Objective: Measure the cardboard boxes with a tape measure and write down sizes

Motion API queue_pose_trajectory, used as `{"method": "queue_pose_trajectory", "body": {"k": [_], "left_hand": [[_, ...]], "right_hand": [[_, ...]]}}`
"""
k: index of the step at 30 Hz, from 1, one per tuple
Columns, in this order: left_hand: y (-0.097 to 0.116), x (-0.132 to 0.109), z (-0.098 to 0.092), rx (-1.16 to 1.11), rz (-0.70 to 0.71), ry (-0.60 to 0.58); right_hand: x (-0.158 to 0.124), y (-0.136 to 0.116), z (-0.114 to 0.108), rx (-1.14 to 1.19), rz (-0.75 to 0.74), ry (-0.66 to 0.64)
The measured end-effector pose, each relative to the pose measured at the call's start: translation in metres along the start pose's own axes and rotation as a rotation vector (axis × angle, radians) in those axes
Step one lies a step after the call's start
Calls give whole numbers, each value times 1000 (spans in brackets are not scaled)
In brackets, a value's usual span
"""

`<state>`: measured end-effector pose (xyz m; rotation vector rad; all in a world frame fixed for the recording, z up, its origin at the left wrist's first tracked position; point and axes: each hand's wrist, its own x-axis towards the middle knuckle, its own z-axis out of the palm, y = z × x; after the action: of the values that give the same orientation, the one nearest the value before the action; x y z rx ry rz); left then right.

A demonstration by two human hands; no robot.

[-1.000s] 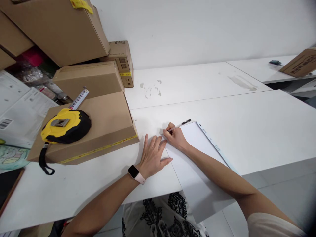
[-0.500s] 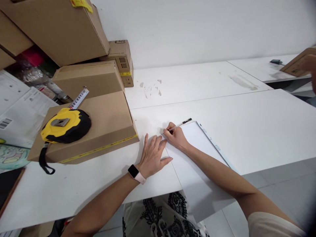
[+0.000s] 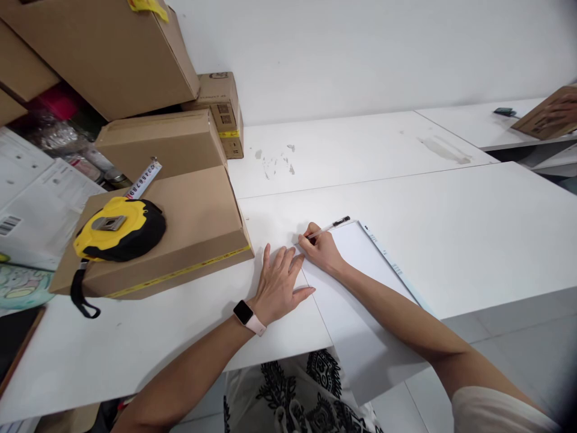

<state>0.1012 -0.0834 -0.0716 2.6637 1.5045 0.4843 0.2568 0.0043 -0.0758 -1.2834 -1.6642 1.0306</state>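
My right hand [image 3: 321,249] grips a clear pen with a black cap end [image 3: 336,223], its tip low near the top left corner of a white sheet of paper [image 3: 356,288]. Flat on the left edge of the paper and the table lies my left hand [image 3: 280,282], fingers spread, a watch [image 3: 246,316] on its wrist. The fingertips of both hands nearly meet. A pale blue printed strip [image 3: 392,263] runs along the paper's right edge. What the pen tip has marked is too small to make out.
A yellow and black tape measure [image 3: 119,228] rests on a cardboard box [image 3: 193,210] at the left, its blade partly out. More cardboard boxes [image 3: 135,54] are stacked behind. At the far right another person's hand [image 3: 563,111] is on a brown cardboard piece [image 3: 536,120].
My hands and the pen have hardly moved. At the far right, the other person's hand has shifted onto the face of the cardboard piece.
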Motion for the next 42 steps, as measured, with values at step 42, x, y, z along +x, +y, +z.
{"method": "queue_pose_trajectory", "body": {"k": [42], "left_hand": [[0,-1,0,4,1,1]], "right_hand": [[0,-3,-3,-40,18,27]]}}
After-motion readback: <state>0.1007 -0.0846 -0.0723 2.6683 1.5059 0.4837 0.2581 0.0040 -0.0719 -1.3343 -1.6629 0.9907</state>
